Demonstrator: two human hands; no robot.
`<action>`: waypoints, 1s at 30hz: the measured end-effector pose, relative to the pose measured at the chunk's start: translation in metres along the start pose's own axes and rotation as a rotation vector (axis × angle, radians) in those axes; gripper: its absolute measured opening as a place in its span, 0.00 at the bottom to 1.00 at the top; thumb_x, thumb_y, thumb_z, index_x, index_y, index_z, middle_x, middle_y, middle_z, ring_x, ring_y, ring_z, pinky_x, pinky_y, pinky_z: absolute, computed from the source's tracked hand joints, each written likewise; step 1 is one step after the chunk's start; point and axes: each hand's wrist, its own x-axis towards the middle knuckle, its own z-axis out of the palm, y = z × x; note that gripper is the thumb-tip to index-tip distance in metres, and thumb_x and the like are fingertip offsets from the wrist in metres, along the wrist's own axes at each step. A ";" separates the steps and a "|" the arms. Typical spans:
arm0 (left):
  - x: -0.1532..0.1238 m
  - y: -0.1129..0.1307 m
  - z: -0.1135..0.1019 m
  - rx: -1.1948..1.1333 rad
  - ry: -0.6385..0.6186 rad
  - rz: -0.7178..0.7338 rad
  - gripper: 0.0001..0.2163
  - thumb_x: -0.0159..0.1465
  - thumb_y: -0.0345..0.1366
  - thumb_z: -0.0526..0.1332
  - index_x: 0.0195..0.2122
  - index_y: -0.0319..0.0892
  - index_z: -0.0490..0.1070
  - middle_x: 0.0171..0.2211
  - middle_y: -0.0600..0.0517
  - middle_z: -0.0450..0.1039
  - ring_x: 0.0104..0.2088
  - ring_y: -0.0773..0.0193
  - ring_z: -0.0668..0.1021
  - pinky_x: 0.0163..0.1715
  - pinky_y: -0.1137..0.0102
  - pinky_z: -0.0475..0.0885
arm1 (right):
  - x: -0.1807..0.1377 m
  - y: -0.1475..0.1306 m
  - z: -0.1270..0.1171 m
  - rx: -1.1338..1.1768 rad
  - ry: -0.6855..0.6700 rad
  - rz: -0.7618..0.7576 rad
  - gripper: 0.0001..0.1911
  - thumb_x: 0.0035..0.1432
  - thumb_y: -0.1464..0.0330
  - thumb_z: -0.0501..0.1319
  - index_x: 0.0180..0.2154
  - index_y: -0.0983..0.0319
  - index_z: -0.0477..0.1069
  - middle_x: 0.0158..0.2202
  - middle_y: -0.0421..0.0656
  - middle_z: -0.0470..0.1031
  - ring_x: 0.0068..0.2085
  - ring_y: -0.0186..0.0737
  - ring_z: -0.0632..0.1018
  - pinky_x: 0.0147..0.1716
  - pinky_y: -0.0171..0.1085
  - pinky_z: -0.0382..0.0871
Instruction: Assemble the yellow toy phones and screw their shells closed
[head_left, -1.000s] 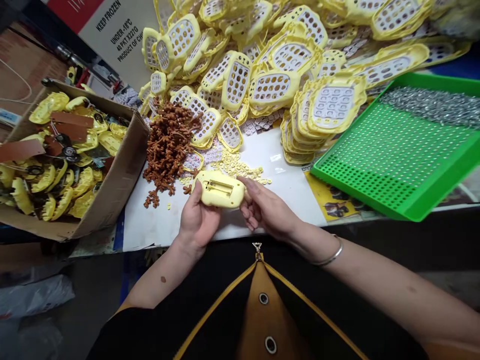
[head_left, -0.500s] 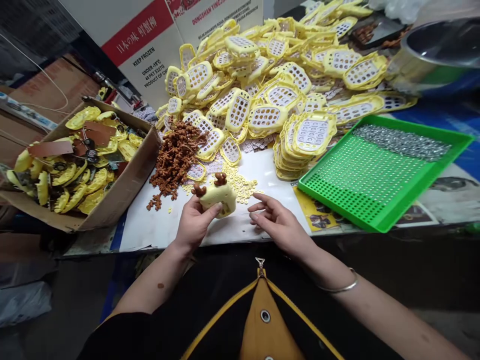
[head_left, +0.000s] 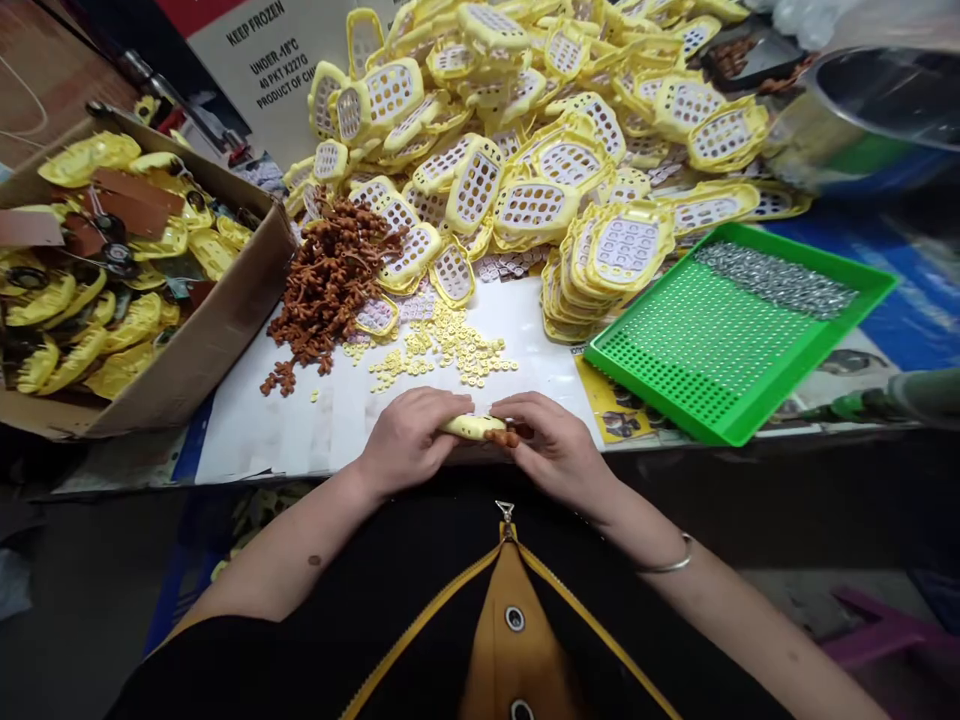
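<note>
A pale yellow plastic toy casing (head_left: 469, 427) is held low over the table's front edge, tilted so that it shows nearly edge-on. My left hand (head_left: 409, 442) wraps round its left end, fingers on top and thumb beneath. At the other end my right hand (head_left: 561, 446) has closed on the casing, beside a brown antler-shaped piece (head_left: 504, 438) that sticks out of it. Fingers hide much of the casing. Just beyond lie small yellow button-like pieces (head_left: 469, 350) on white sheeting, and a heap of brown antler pieces (head_left: 330, 285) to the left.
Yellow casings with holed white faces (head_left: 536, 205) are piled at the back, some in a stack (head_left: 628, 245). A green tray (head_left: 667, 385) holds metal screws (head_left: 780, 280). On the left is a cardboard box (head_left: 202, 315) of yellow shells; a grey-green tool (head_left: 900, 395) juts in right.
My right hand has moved left and taken hold of the casing with my left. The casing has turned, its antler piece now toward the right. The view has shifted, and a tool shows at right.
</note>
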 end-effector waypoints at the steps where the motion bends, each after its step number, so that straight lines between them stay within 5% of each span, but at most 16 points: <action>1: 0.002 0.000 0.002 0.015 -0.006 0.003 0.13 0.58 0.27 0.60 0.44 0.41 0.73 0.41 0.45 0.80 0.42 0.56 0.80 0.44 0.59 0.74 | 0.000 0.001 0.001 -0.024 0.007 -0.032 0.08 0.58 0.72 0.61 0.41 0.60 0.70 0.37 0.46 0.77 0.37 0.41 0.78 0.35 0.40 0.74; 7: 0.012 -0.006 -0.008 -0.158 0.003 -0.227 0.10 0.56 0.32 0.64 0.40 0.43 0.75 0.42 0.45 0.79 0.44 0.54 0.79 0.47 0.59 0.71 | 0.015 0.004 -0.014 -0.111 0.021 0.011 0.13 0.58 0.66 0.63 0.45 0.61 0.68 0.36 0.46 0.76 0.36 0.41 0.77 0.35 0.40 0.73; 10: 0.013 -0.018 -0.029 -0.532 0.373 -0.532 0.12 0.53 0.38 0.69 0.38 0.43 0.74 0.42 0.49 0.79 0.45 0.56 0.78 0.47 0.63 0.72 | 0.021 0.006 -0.021 -0.221 -0.007 0.017 0.11 0.60 0.65 0.62 0.43 0.62 0.70 0.37 0.48 0.75 0.37 0.42 0.76 0.36 0.40 0.71; 12: 0.015 -0.025 -0.043 -0.857 0.609 -0.672 0.13 0.53 0.42 0.69 0.37 0.43 0.74 0.38 0.50 0.80 0.42 0.56 0.79 0.44 0.65 0.74 | 0.022 0.006 -0.014 -0.317 -0.149 -0.061 0.06 0.62 0.67 0.59 0.37 0.63 0.72 0.33 0.47 0.75 0.34 0.40 0.75 0.34 0.39 0.68; 15: 0.022 -0.026 -0.053 -1.150 0.747 -0.841 0.10 0.57 0.40 0.65 0.37 0.41 0.75 0.36 0.50 0.80 0.42 0.55 0.79 0.44 0.65 0.76 | 0.021 0.003 0.005 -0.424 -0.417 -0.205 0.09 0.63 0.69 0.56 0.34 0.63 0.74 0.32 0.47 0.76 0.33 0.41 0.73 0.35 0.40 0.65; 18: 0.029 -0.018 -0.049 -1.265 0.747 -0.979 0.09 0.59 0.34 0.61 0.40 0.40 0.75 0.36 0.49 0.81 0.40 0.58 0.80 0.43 0.66 0.76 | 0.016 -0.005 0.000 -0.575 -0.604 -0.241 0.08 0.61 0.73 0.57 0.30 0.63 0.73 0.30 0.46 0.75 0.33 0.41 0.72 0.36 0.41 0.64; 22: 0.041 -0.007 -0.035 -1.340 0.494 -1.058 0.16 0.53 0.32 0.66 0.44 0.41 0.75 0.35 0.48 0.81 0.35 0.56 0.81 0.36 0.64 0.79 | -0.008 -0.023 -0.068 -0.723 -0.714 -0.013 0.13 0.59 0.68 0.61 0.22 0.61 0.69 0.21 0.43 0.71 0.24 0.39 0.70 0.27 0.41 0.59; 25: 0.059 0.003 -0.015 -1.394 0.106 -1.099 0.21 0.47 0.31 0.70 0.44 0.39 0.74 0.37 0.45 0.80 0.33 0.54 0.81 0.32 0.64 0.79 | -0.031 -0.043 -0.126 -0.707 -0.410 0.209 0.15 0.58 0.64 0.63 0.21 0.59 0.67 0.18 0.40 0.68 0.21 0.38 0.68 0.22 0.40 0.56; 28: 0.079 0.018 0.013 -1.438 -0.293 -1.128 0.22 0.45 0.29 0.72 0.42 0.37 0.73 0.34 0.43 0.80 0.31 0.53 0.81 0.30 0.63 0.79 | -0.045 -0.048 -0.164 -0.672 0.513 0.167 0.05 0.56 0.63 0.66 0.29 0.56 0.74 0.23 0.38 0.68 0.23 0.38 0.69 0.23 0.39 0.58; 30: 0.091 0.028 0.035 -1.459 -0.460 -1.111 0.20 0.45 0.28 0.72 0.40 0.37 0.72 0.32 0.44 0.80 0.29 0.55 0.81 0.29 0.64 0.78 | -0.046 -0.040 -0.180 -0.589 0.966 -0.003 0.14 0.49 0.55 0.69 0.39 0.48 0.76 0.30 0.39 0.71 0.31 0.43 0.74 0.29 0.42 0.65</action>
